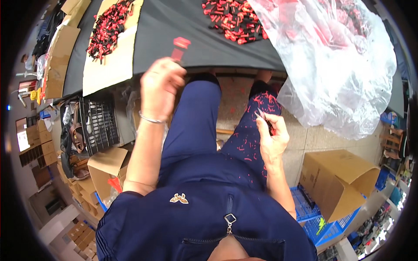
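Note:
My left hand (163, 80), smeared by motion, is raised at the near edge of the black-covered table (174, 26). At its fingertips is a small red piece (180, 48), pinched and also blurred. Over my right thigh, my right hand (274, 132) is closed round small pointed snips (260, 114), their blades towards the table and the dark handle mostly hidden in the palm. Red scraps (250, 135) are scattered over my right trouser leg. One pile of small red-and-black pieces (109, 30) lies on a cardboard sheet (106, 71); another pile (233, 21) lies farther right.
A clear plastic bag (335, 78) hangs over the table's right side, with red things inside. An open cardboard box (337, 178) stands over blue crates (326, 228) at right. A black crate (101, 122) and an open carton (106, 167) are at left.

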A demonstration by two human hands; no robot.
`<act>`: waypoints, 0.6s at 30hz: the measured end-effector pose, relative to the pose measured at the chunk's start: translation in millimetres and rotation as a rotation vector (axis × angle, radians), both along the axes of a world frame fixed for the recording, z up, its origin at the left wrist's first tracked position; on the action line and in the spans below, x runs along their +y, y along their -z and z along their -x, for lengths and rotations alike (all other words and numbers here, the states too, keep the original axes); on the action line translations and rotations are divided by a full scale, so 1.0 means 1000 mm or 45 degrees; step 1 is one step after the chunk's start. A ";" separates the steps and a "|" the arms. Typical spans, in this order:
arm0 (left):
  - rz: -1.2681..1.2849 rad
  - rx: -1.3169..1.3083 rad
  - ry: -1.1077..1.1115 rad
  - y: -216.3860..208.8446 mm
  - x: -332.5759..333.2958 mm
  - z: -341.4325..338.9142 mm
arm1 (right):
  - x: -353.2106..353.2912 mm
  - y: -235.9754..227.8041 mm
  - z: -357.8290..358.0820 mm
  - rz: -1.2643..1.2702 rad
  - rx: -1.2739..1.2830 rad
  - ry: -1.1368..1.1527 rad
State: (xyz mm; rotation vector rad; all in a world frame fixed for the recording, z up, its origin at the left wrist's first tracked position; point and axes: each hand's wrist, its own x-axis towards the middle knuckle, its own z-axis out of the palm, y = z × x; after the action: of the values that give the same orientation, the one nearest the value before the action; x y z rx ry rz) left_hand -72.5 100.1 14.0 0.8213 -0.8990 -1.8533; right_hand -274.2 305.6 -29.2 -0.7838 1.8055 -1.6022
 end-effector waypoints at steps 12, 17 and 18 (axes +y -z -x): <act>1.205 -1.179 -0.343 0.004 -0.094 0.076 | -0.014 -0.002 0.001 -0.081 0.096 -0.054; 1.757 -1.454 -0.204 0.019 -0.127 0.100 | -0.016 0.006 0.003 -0.095 0.083 -0.009; 1.757 -1.449 -0.197 0.018 -0.127 0.103 | -0.015 0.009 0.003 -0.095 0.113 -0.009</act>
State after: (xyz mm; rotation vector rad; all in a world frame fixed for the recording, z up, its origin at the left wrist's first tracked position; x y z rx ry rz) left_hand -175.0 -26.7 -3.9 0.8661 -2.2676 -0.1394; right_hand -277.2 290.7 -38.1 -0.8376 1.9118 -1.5076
